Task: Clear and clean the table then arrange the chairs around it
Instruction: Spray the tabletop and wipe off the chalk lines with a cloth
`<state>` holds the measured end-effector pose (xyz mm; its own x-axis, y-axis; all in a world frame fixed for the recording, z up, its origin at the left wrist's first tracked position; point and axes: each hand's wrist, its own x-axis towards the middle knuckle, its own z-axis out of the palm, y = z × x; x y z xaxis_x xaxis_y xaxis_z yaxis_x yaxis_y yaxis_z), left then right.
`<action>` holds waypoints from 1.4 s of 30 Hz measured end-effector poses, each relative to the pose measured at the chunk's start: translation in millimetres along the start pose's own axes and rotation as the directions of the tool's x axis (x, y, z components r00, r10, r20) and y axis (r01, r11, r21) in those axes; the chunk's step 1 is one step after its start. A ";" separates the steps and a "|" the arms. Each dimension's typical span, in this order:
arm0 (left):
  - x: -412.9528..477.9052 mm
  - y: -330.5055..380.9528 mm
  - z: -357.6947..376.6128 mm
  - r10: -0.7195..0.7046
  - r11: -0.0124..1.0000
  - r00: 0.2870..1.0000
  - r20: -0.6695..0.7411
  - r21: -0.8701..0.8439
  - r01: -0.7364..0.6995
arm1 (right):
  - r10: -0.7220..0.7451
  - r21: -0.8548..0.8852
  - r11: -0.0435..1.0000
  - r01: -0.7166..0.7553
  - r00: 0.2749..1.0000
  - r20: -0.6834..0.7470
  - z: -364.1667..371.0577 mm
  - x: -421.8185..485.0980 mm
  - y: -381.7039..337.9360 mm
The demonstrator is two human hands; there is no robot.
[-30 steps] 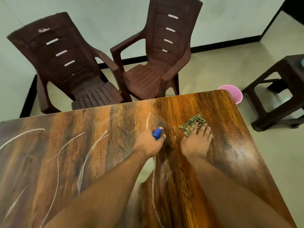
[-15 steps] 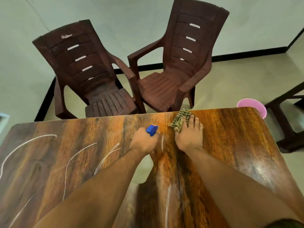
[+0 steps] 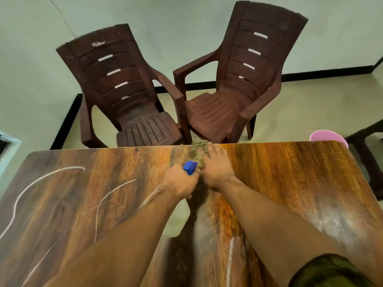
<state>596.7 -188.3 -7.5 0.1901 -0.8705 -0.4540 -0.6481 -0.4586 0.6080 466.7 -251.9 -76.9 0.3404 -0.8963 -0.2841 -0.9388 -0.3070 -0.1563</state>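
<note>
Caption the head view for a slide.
Right hand presses cloth on table; left hand grips spray bottle.

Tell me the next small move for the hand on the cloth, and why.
Probably sweep the right hand with the cloth back and leftward: it presses the cloth at the far edge of the table, while white streaks lie unwiped on the left side, past the left hand gripping the spray bottle.

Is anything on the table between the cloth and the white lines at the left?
Yes: the left hand, gripping a spray bottle, sits just left of the cloth, on the way to the white lines.
</note>
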 end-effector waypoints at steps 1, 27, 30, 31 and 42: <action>-4.8 -0.5 -3.3 0.015 1.000 1.000 0.005 0.006 -0.015 | -0.170 -0.040 0.985 0.171 0.985 0.023 3.9 -10.4 -10.6; -224.3 -123.0 69.0 0.035 0.998 0.928 0.371 -0.063 -0.012 | 0.126 0.137 0.982 -0.127 0.992 0.011 101.7 -310.6 -71.5; -252.3 -135.6 69.0 0.095 0.995 0.913 0.397 -0.036 -0.088 | -0.122 0.124 0.986 0.115 0.991 0.057 118.0 -363.4 -77.4; -260.6 -140.3 68.7 0.102 0.995 0.910 0.403 -0.040 -0.094 | -0.075 0.118 0.991 0.070 0.996 0.045 123.0 -378.2 -70.6; -345.4 -179.8 77.9 0.138 0.984 0.853 0.504 0.029 -0.176 | -0.018 0.171 0.985 0.010 0.999 0.048 173.7 -497.6 -122.3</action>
<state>590.2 208.7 -10.8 -0.2990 -0.7153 -0.6316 -0.6926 -0.2926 0.6593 421.3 287.3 -80.7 0.3593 -0.8744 -0.3261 -0.9126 -0.2563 -0.3184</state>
